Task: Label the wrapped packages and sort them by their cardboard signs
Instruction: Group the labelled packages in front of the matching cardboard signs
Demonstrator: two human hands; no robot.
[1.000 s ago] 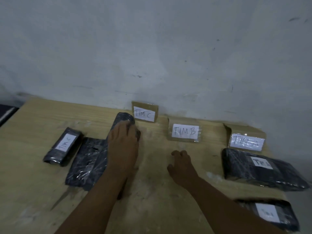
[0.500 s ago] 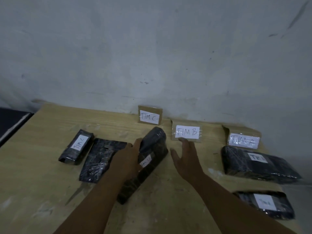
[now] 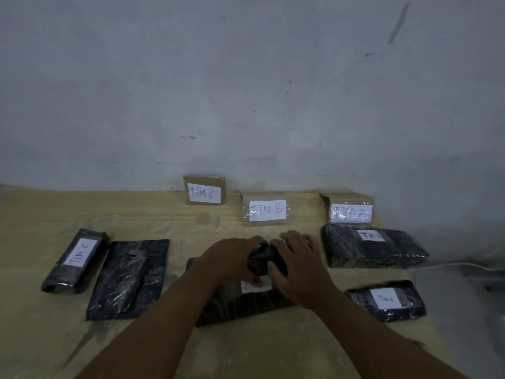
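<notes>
A long black wrapped package with a white label lies on the wooden table in front of the cardboard sign TIM B. My left hand and my right hand both grip its raised far end. Sign TIM C stands to the left, sign TIM A to the right. Two labelled packages lie below TIM A. A package labelled TIM C and a flat unlabelled package lie at the left.
A grey wall rises right behind the signs. The table's right edge runs close to the TIM A packages, with a pale cable beyond it.
The long package swung from the left of centre to in front of TIM B. My right hand came down onto it, and both hands now grip its far end.
</notes>
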